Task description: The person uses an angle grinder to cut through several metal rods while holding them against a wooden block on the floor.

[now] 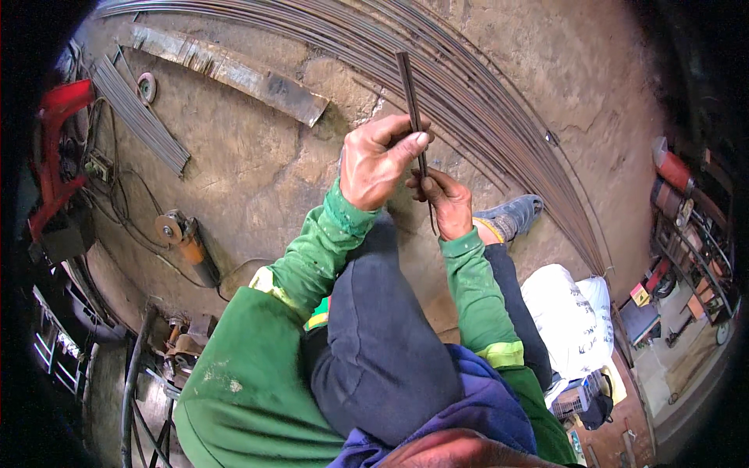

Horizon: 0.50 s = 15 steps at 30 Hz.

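Note:
A slim dark bundle of short metal rods (408, 86) stands almost upright in front of me, tilted a little to the left at its top. My left hand (374, 164) is closed around its middle, with the thumb pressed along the front. Lower down, my right hand (447, 204) pinches the bottom end between thumb and fingers. From there a thin dark strand (433, 221) hangs below the fingers; whether it belongs to the bundle I cannot tell. Fingers cover part of the lower end.
Long steel rods (499, 117) curve across the floor beyond my hands. A scuffed plank (226, 70) and shorter rods (140, 117) lie at the far left. An orange angle grinder (191, 246) with its cord rests at left. White sacks (562, 316) stand at right, near my shoe (515, 217).

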Tool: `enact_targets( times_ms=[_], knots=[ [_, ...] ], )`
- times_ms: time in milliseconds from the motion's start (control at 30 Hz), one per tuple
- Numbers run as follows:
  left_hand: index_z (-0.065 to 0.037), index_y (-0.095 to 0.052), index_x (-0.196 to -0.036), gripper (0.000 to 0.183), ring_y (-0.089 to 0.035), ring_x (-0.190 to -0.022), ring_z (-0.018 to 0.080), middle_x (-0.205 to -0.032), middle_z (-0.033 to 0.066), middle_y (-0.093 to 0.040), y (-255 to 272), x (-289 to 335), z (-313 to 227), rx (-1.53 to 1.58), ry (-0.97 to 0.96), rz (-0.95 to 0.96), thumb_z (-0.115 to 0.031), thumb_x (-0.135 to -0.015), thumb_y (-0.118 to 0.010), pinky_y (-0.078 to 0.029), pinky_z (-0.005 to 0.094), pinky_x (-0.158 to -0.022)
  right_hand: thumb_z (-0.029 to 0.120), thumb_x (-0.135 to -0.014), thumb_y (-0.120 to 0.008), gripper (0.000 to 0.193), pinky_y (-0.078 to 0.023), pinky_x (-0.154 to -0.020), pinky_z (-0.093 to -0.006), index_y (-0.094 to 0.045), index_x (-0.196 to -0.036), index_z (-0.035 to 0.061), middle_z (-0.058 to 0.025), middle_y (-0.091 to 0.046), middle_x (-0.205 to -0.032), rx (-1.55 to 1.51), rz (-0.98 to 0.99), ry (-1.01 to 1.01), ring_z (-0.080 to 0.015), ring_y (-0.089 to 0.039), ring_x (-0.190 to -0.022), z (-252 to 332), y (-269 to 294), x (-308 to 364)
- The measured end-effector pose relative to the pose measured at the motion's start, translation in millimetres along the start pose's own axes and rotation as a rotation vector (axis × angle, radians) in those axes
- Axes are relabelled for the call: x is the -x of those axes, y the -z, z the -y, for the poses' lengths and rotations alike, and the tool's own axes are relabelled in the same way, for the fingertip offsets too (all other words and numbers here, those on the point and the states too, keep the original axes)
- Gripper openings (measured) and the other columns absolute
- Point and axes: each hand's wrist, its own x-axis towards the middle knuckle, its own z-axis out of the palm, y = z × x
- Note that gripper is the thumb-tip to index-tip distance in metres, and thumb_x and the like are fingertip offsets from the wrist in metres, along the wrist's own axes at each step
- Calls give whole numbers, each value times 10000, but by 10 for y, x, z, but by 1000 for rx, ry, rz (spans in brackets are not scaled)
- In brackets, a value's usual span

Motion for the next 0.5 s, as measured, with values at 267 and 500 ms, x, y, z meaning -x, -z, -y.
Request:
enact_targets(
  times_ms=[267, 500],
  knots=[
    [55, -633, -1068, 245, -652, -871, 157, -925, 119, -700, -5, 27, -76, -36, -15, 11, -86, -868, -650, -514, 273, -784, 279, -911, -617, 374, -489, -694, -249, -620, -1132, -22, -97, -682, -923, 12, 11, -4, -120, -601, -745, 55, 2, 28],
    [56, -626, -1075, 260, -644, -867, 150, -923, 121, -699, 2, 16, -94, 77, 1, 26, -113, -878, -644, -508, 275, -785, 283, -926, -595, 376, -467, -630, -230, -615, -1131, -32, -88, -684, -888, 13, 15, -12, -92, -561, -677, 142, -11, 122]
  ],
)
